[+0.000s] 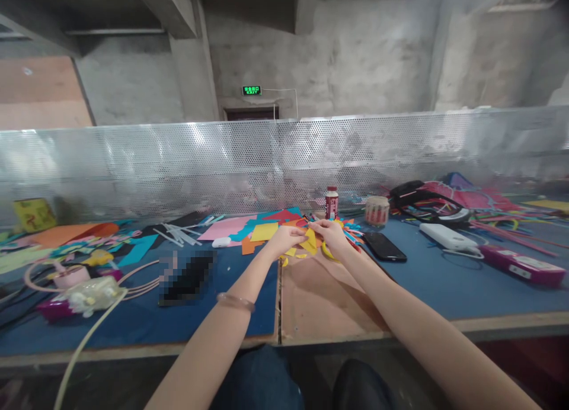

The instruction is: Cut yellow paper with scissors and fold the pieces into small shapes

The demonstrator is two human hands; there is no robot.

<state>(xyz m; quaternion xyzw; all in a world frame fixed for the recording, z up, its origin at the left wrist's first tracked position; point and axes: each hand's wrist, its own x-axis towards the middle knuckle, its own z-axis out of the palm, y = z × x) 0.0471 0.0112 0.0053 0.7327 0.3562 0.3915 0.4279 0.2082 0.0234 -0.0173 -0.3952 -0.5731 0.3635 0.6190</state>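
Both my hands are out over the middle of the table. Between them is a small piece of yellow paper (310, 244). My left hand (287, 239) pinches its left side with the fingertips, and my right hand (329, 232) has closed fingers at its upper right edge. Under the hands, small yellow paper scraps (291, 253) lie on the bare wooden part of the tabletop (320, 309). A yellow sheet (265, 231) rests just left of my left hand. Beside my right wrist a curved yellow thing (328, 253) is partly hidden, so its kind is unclear.
A red bottle (331, 204), a glass jar (377, 211) and a black phone (384, 246) stand or lie right of the hands. Further right are a white power bank (448, 237) and a purple power strip (522, 266). Coloured paper (226, 227) and cables (142, 276) spread leftward. A perforated metal screen (240, 161) closes the back.
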